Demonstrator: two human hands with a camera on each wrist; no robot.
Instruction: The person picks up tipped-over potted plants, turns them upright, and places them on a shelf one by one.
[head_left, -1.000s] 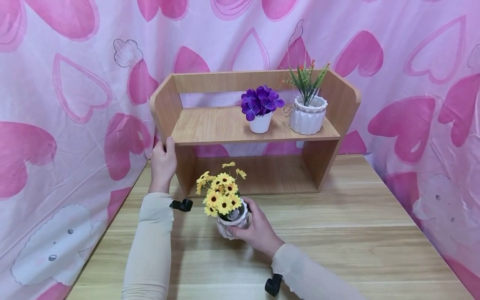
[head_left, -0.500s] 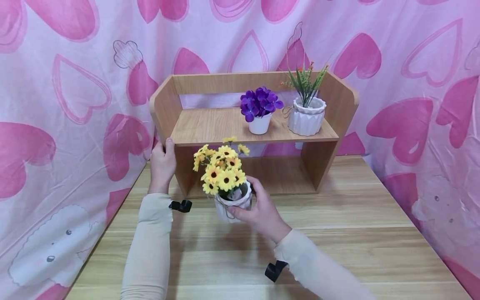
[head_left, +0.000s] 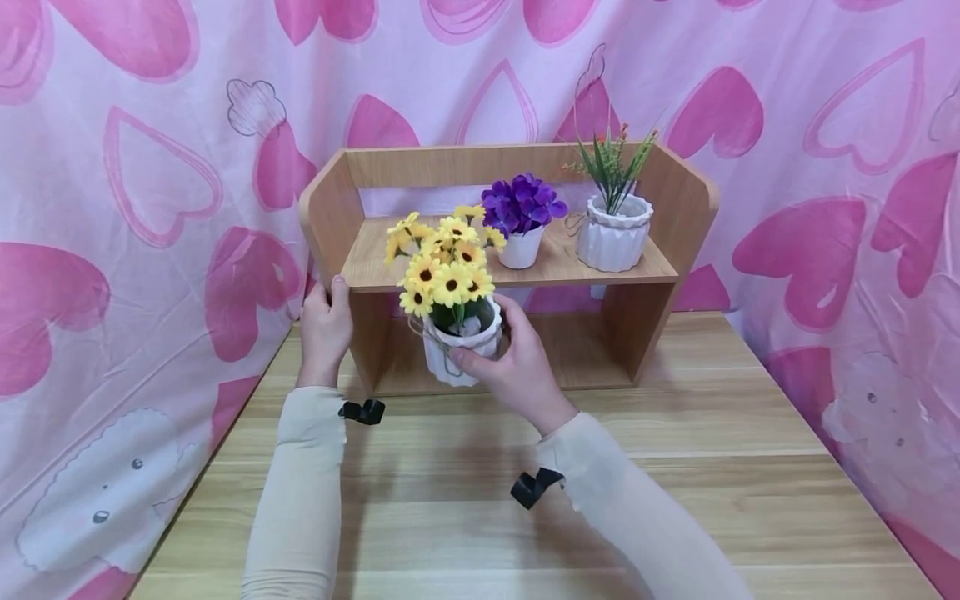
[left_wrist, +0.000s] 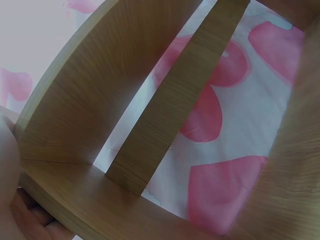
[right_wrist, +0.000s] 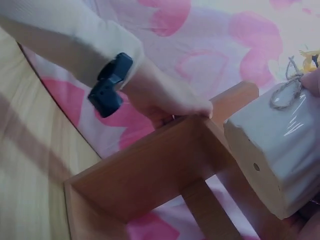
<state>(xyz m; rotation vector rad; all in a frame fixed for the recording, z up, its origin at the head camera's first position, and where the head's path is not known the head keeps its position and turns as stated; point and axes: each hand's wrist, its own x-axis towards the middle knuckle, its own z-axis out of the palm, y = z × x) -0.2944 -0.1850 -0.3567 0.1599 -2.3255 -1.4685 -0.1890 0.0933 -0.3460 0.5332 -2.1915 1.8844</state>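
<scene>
My left hand [head_left: 326, 333] grips the left side panel of a wooden two-tier shelf [head_left: 645, 329], thumb at the front edge of the upper board. In the left wrist view, part of that hand [left_wrist: 7, 175] shows at the panel's edge. My right hand [head_left: 525, 367] holds a white ribbed flowerpot [head_left: 442, 354] by its right side, thumb in front. Yellow artificial daisies [head_left: 450, 279] rise from it, and twine circles it. The pot is in the air before the shelf, slightly tilted. Its base with a small hole [right_wrist: 255, 165] shows in the right wrist view.
On the upper board stand a small white pot with purple flowers [head_left: 520, 248] and, right of it, a larger white pot with green leaves [head_left: 615, 237]. The shelf rests on a wooden table [head_left: 712, 492]. A pink heart-patterned curtain [head_left: 172, 325] surrounds it.
My right hand has raised the pot of yellow daisies from low over the table to the front of the shelf, blooms now overlapping the upper board. My left hand has stayed on the shelf.
</scene>
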